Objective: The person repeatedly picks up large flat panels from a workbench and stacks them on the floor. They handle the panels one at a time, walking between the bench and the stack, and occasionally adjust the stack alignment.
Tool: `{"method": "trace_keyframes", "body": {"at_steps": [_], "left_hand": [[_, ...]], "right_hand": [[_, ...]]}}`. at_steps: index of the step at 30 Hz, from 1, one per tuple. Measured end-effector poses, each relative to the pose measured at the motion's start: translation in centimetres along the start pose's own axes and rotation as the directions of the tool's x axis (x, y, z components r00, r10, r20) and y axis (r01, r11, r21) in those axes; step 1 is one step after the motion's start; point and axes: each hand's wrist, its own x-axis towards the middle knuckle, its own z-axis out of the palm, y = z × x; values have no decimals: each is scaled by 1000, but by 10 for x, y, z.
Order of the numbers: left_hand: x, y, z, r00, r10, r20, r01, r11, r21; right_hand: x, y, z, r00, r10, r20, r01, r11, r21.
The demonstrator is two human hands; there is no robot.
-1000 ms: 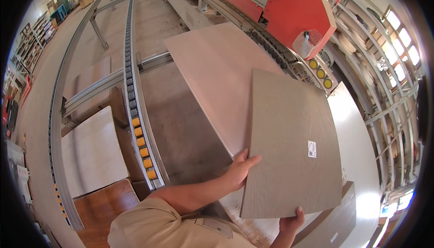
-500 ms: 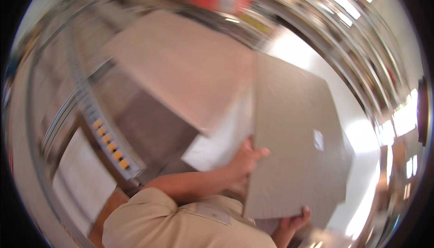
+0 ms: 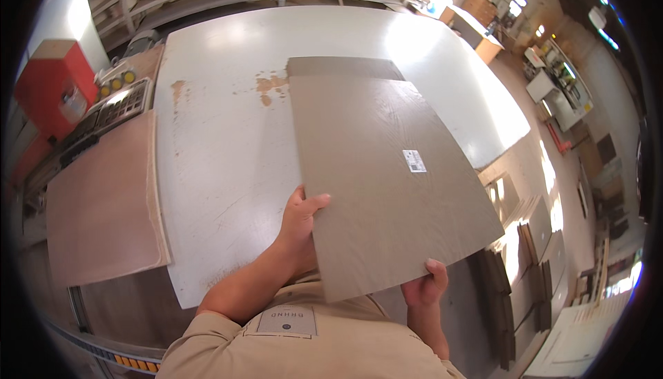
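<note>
We hold a brown panel (image 3: 387, 199), its far part above the white table (image 3: 228, 151), our left grip (image 3: 300, 221) clasping its left edge, our right grip (image 3: 426, 286) closed around the near edge. Whether it touches the second panel (image 3: 344, 67), partly hidden behind it, we cannot tell; a steady, level hold should best spare both faces.

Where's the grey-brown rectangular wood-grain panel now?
Head view, right of centre: left hand and right hand hold the panel, which partly hides the flat white table.
</note>
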Motion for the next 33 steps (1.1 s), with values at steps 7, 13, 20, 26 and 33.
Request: {"method": "trace_keyframes", "body": {"at_steps": [7, 13, 20, 26, 33], "left_hand": [[43, 0, -3, 995, 95, 1, -94, 991, 98], [104, 23, -28, 630, 777, 0, -467, 379, 799], [84, -45, -52, 959, 268, -94, -101, 632, 769], [93, -62, -46, 953, 260, -156, -176, 893, 414], [130, -87, -42, 908, 411, -86, 128, -77, 989]], "right_hand": [[37, 3, -19, 979, 26, -202, -53, 990, -128], [67, -40, -14, 775, 468, -425, -626, 663, -410], [129, -130, -83, 974, -184, -133, -171, -210, -963], [260, -168, -203, 985, -107, -135, -163, -320, -933], [285, -176, -147, 969, 214, -122, -121, -19, -992]]}}
